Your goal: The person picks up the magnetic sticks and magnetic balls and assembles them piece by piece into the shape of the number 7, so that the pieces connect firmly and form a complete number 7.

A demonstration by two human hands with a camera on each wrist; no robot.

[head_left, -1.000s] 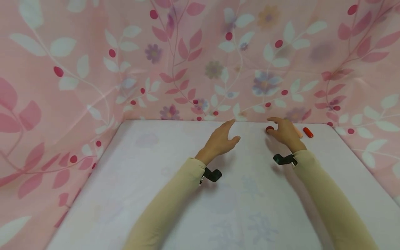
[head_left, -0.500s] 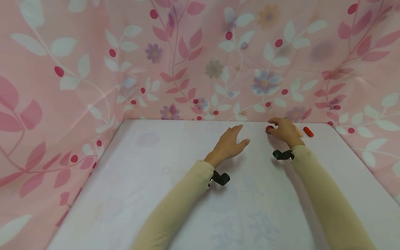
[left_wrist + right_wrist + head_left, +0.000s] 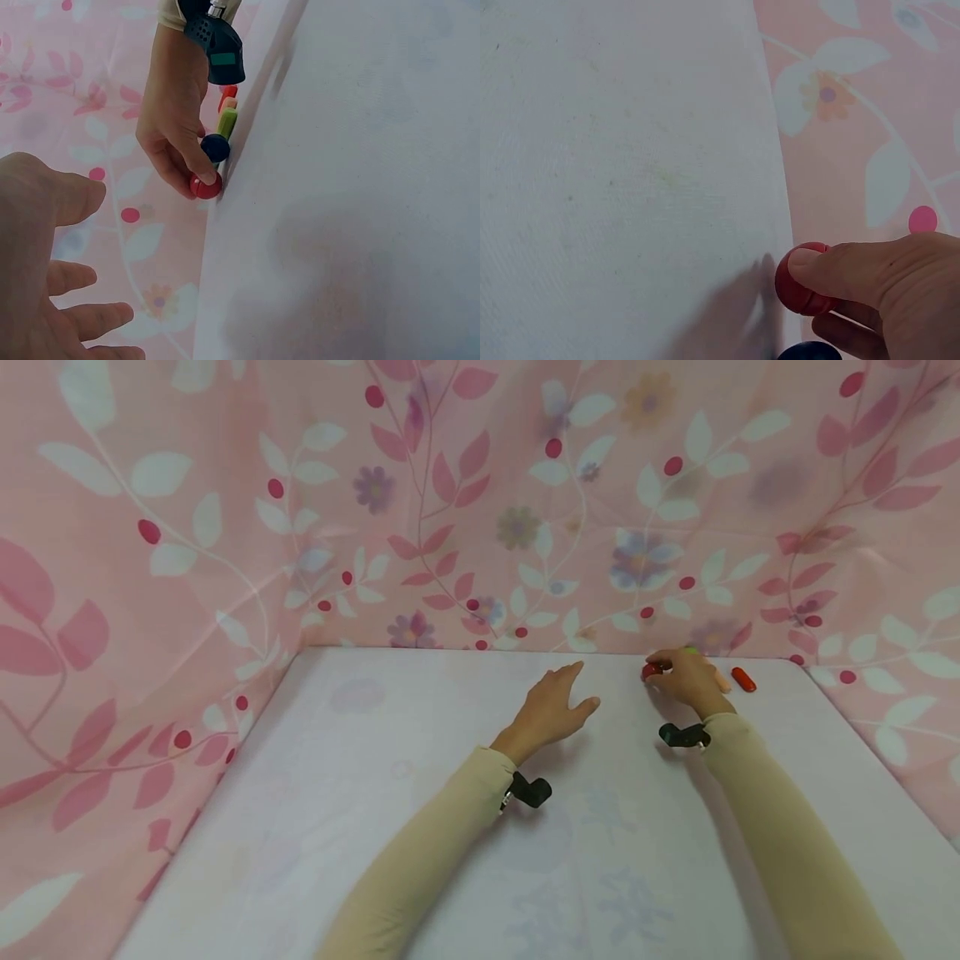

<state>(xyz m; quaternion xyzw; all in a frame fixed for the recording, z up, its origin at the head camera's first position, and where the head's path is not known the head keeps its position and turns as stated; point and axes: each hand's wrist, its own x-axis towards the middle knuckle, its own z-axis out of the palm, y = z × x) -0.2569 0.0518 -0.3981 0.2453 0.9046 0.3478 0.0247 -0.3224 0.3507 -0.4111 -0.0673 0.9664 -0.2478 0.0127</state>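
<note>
At the table's far edge, my right hand [image 3: 688,682] pinches a small red ball [image 3: 802,281] between thumb and fingers. A seam runs round the ball in the right wrist view. Just beside it sits a dark blue ball [image 3: 215,148], partly cut off in the right wrist view [image 3: 810,351]. My left hand [image 3: 546,712] hovers over the table to the left, fingers spread and holding nothing. Beyond the blue ball, a green piece [image 3: 227,122] is mostly hidden behind my right hand in the head view.
A peach stick-like piece [image 3: 722,682] and a red rounded bar [image 3: 743,679] lie right of my right hand. The white table [image 3: 360,777] ends at a pink floral cloth [image 3: 450,510] hanging along the back and left side.
My left hand has shifted right and slightly nearer to me, then stayed still. The fingers of my right hand have closed in around the red ball.
</note>
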